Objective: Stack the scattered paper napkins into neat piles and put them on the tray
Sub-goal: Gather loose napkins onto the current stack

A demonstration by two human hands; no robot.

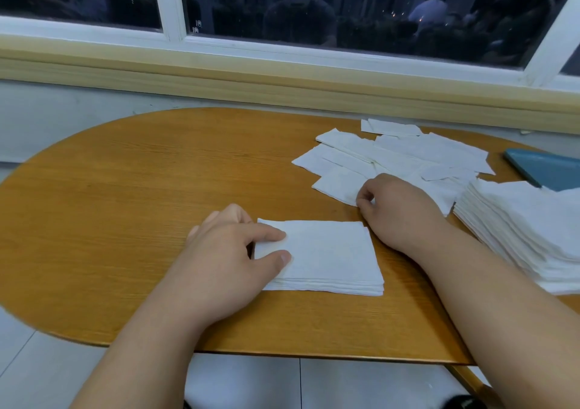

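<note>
The left hand (232, 251) pressed thumb and forefinger flat on the small pile (332, 255); the right hand (398, 207) pinched a loose napkin (337, 185) (fingers curled tight), near the tray (546, 170).

You face a wooden table (131, 207) with a rounded left end and a warm orange-brown grain, standing close to a pale wall (47, 110). Above the wall runs a light wood sill (219, 72), then a white window frame (171, 7). The glass (376, 7) is dark and shows dim reflections of people. Below you lie pale floor tiles (47, 371) and one wooden table leg (470, 380).
</note>
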